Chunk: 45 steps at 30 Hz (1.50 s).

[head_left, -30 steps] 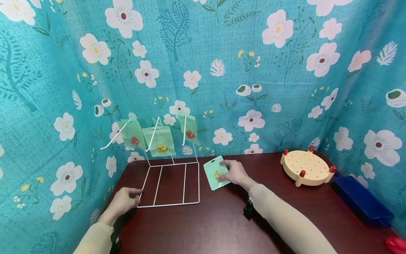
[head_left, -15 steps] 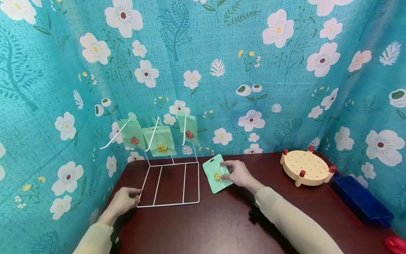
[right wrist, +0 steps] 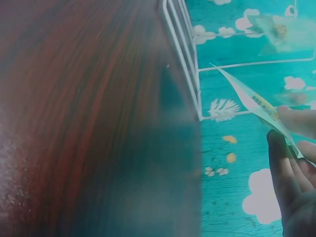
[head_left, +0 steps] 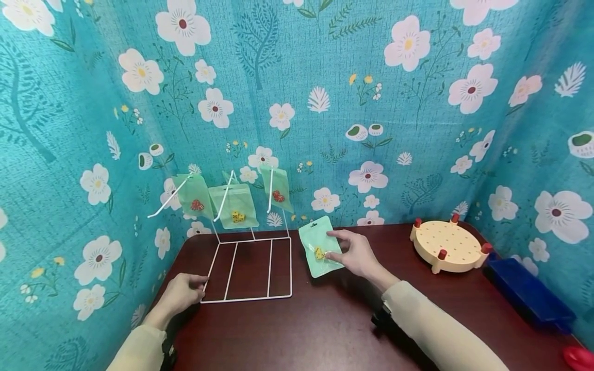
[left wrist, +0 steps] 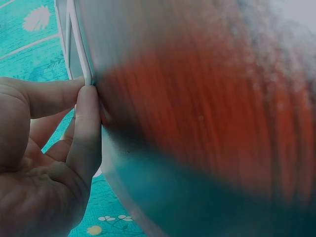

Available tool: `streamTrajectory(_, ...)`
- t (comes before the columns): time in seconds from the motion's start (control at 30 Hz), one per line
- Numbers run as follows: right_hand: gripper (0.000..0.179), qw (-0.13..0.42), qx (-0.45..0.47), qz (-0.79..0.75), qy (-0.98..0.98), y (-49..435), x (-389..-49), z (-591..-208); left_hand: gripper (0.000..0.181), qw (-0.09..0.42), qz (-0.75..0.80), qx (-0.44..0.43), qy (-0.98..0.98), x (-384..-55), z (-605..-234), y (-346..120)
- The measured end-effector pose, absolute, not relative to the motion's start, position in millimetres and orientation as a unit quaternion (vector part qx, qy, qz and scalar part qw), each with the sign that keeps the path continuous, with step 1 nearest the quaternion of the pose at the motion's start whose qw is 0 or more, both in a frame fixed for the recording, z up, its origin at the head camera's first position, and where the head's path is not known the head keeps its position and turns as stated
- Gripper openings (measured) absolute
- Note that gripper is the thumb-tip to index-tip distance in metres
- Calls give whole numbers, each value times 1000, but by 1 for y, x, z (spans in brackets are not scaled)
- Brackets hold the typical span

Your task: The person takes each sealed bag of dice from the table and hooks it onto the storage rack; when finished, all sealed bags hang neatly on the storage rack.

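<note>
My left hand [head_left: 178, 296] pinches the front left corner of a white wire rack [head_left: 246, 299] between thumb and finger; the left wrist view shows the fingertips on the rack's wire [left wrist: 81, 44]. A green zip bag [head_left: 320, 234] with yellow dice inside is pinched at its right edge by my right hand [head_left: 356, 252], to the right of the rack. Edge-on, the same bag [right wrist: 247, 101] appears in the right wrist view. On the rack's hooks hang a left green bag [head_left: 187, 193] with red dice, a middle bag [head_left: 246, 198] with yellow dice and a right bag [head_left: 280, 183] with red dice.
At the back right of the dark wooden table [head_left: 297, 340] stands a round beige pegboard [head_left: 447, 245] with red-topped legs. Beside it lies a blue tray [head_left: 529, 288], with a red object [head_left: 579, 356] at the right edge. A teal flowered curtain [head_left: 306, 139] hangs behind.
The bag in my right hand first slides slightly toward me, then rises, its top edge higher now. My right hand shifts a little to the right. My left hand stays on the rack.
</note>
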State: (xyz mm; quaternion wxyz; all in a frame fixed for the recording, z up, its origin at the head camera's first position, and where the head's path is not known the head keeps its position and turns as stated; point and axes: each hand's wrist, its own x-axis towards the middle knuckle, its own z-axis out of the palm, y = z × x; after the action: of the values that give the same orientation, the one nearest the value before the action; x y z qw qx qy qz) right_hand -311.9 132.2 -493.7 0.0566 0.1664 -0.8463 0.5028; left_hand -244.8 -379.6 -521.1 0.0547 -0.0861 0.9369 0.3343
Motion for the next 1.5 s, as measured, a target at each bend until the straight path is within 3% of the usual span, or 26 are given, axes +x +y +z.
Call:
streamTrajectory(0.37, 67, 101, 201, 533, -815, 142, -287, -472, 44, 52, 333, -83, 938, -244, -521, -380)
streamTrajectory(0.7, 66, 184, 273, 544, -772, 146, -266, -452, 45, 55, 339, -82, 936, -244, -518, -379)
streamTrajectory(1.5, 70, 225, 362, 578, -696, 126, -225, -420, 43, 54, 338, -87, 936, -241, -514, -375)
